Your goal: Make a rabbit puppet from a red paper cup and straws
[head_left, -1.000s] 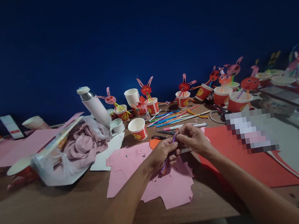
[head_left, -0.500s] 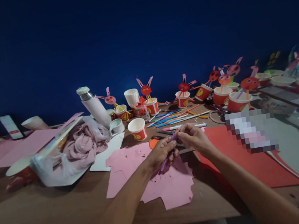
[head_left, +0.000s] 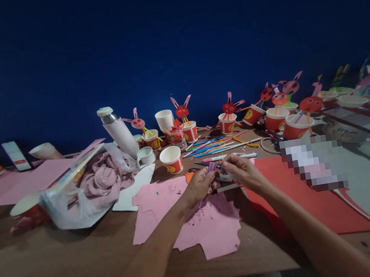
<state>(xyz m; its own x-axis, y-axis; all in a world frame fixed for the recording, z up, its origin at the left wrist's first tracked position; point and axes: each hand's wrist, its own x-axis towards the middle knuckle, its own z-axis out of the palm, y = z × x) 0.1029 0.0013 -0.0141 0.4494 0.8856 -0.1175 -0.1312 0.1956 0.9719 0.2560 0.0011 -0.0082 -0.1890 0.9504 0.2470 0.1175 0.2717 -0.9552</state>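
My left hand [head_left: 202,186] is closed around thin purple sticks [head_left: 211,167], with an orange one showing between them. Just to its right, my right hand [head_left: 241,171] is pinched, a small gap from the sticks' upper ends; whatever sits between its fingertips is too small to make out. Both hands hover above a cut-up pink sheet [head_left: 218,236] with small dark marks. A red sheet [head_left: 305,189] lies under my right forearm. Beyond my hands are a pile of coloured sticks [head_left: 212,147], a pink-and-white pen [head_left: 223,157] and a red paper cup [head_left: 171,160].
Rabbit-faced figures stand in red paper cups [head_left: 227,123] along the blue wall. At the left are a white flask [head_left: 119,132], a white mug [head_left: 145,156], a plastic bag with pink cloth [head_left: 106,174] and a phone [head_left: 16,156]. A white cable [head_left: 358,211] crosses the right side.
My right hand has drawn slightly away to the right from the sticks' upper ends. The sticks have shifted a little in my left hand, and the orange one shows more clearly.
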